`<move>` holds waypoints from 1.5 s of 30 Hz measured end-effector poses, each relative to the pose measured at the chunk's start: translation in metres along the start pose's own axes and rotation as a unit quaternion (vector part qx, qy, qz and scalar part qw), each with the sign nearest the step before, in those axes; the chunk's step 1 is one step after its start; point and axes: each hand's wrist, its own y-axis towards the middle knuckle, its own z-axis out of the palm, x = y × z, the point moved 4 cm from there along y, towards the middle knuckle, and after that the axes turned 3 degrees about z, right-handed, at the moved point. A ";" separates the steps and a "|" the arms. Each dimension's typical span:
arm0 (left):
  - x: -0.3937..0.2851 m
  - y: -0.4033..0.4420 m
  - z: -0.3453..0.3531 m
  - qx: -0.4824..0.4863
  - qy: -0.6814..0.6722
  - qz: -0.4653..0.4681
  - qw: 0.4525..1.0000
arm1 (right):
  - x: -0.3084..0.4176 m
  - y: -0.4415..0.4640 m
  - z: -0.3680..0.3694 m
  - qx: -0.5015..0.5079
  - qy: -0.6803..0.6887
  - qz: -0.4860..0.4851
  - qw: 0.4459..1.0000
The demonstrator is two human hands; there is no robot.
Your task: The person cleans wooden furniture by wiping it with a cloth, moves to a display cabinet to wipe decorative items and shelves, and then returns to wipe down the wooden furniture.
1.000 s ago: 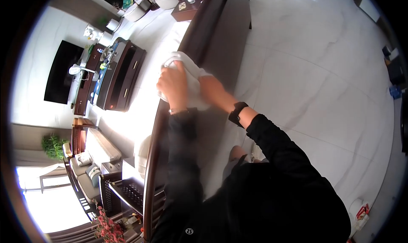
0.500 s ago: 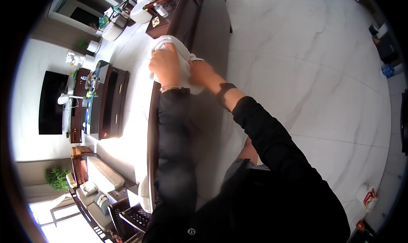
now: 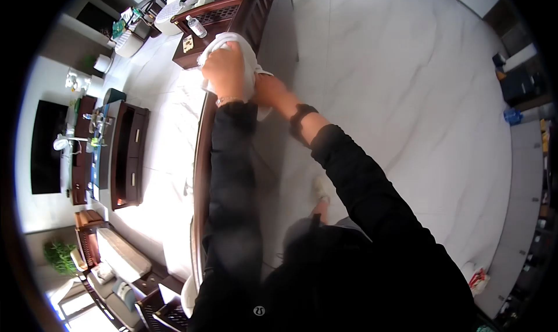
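Observation:
A white cloth [image 3: 249, 56] is bunched over the top rail of a long dark wooden furniture back [image 3: 203, 134]. My left hand [image 3: 224, 70] is closed on the cloth, fingers curled into its folds on the rail's left side. Just right of it and lower, my right hand [image 3: 272, 91] grips the cloth's right edge, against the dark panel's side. Its fingers are partly hidden by the cloth and slightly blurred.
Beyond the cloth, a wooden side table [image 3: 189, 56] holds a clear bottle [image 3: 196, 26]. A low cabinet [image 3: 131, 155] stands at the left, a sofa [image 3: 121, 253] at the lower left. Marble floor [image 3: 401, 99] lies to the right; a blue object [image 3: 512, 116] rests near the right wall.
Both hands have moved with the cloth along the rail toward the side table. The view has shifted too, and more of the slatted wooden end shows.

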 end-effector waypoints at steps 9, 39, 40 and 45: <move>-0.023 0.053 0.048 -0.016 -0.005 0.024 1.000 | -0.039 0.095 -0.005 -0.031 0.020 -0.063 0.997; 0.008 -0.046 -0.026 0.062 0.094 -0.216 0.970 | -0.045 0.086 -0.091 -0.128 0.081 -0.431 0.889; 0.014 -0.061 -0.041 0.060 0.062 -0.226 0.970 | -0.037 0.090 -0.084 -0.086 0.089 -0.464 0.877; 0.057 -0.170 -0.135 -0.047 0.035 -0.302 0.952 | 0.088 0.014 -0.063 0.100 -0.003 -0.616 0.781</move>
